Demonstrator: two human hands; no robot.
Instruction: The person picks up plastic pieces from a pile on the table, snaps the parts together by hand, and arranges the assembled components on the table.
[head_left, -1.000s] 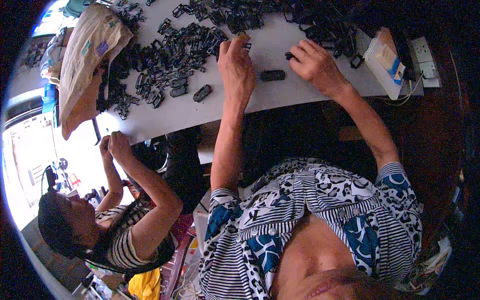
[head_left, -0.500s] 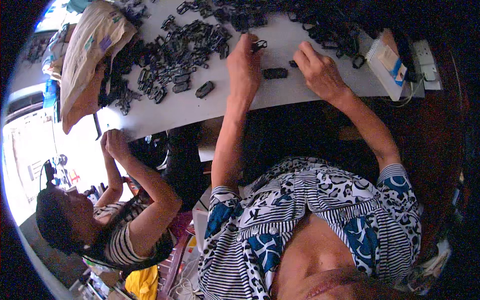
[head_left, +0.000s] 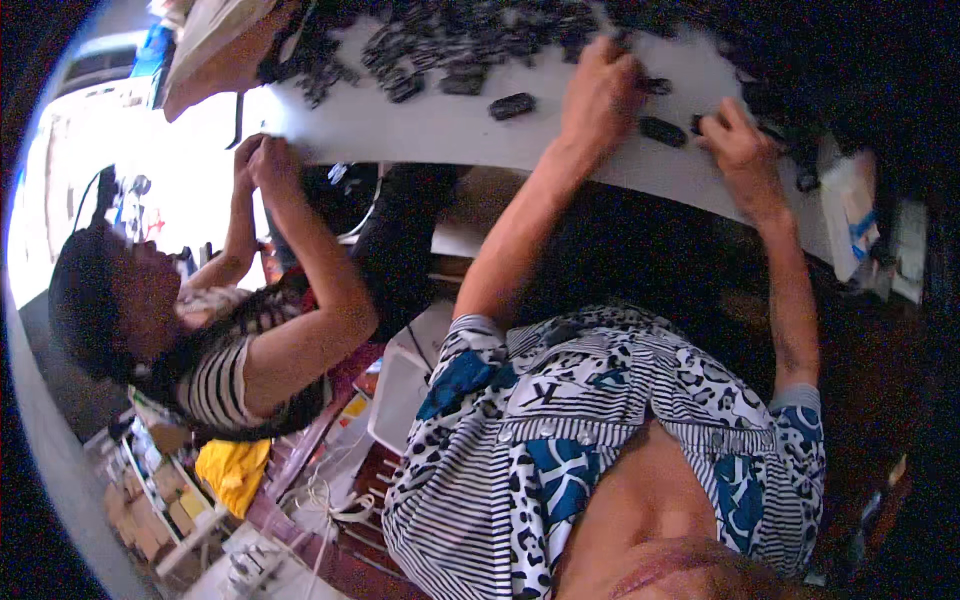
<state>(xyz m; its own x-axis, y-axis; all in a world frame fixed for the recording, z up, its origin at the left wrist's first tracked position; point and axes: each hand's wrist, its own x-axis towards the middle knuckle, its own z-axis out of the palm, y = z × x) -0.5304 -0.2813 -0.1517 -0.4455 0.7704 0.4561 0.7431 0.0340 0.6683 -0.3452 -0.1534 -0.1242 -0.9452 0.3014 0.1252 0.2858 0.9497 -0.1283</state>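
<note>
My left hand (head_left: 603,95) reaches over the far side of the white table (head_left: 400,135), fingers curled closed. Something dark shows at its blurred fingertips, too unclear to name. Beside it is a small black frame-shaped part (head_left: 656,87). My right hand (head_left: 742,155) is pinched at thumb and forefinger on a small black piece (head_left: 697,123), its shape mostly hidden. Between the hands a black oval casing (head_left: 662,131) lies flat on the table. Another black oval casing (head_left: 513,105) lies farther left.
Black plastic parts (head_left: 470,45) are heaped along the back. A paper-like sack (head_left: 215,60) stands at the far left, a white pad (head_left: 850,215) at the right end. On my left a co-worker (head_left: 270,300) sits with hands at the table edge. A white bin (head_left: 400,395) stands between us.
The view has swung, so the table and parts appear farther right and higher. My left hand has moved away from the small frame-shaped part. My right hand keeps its pinch.
</note>
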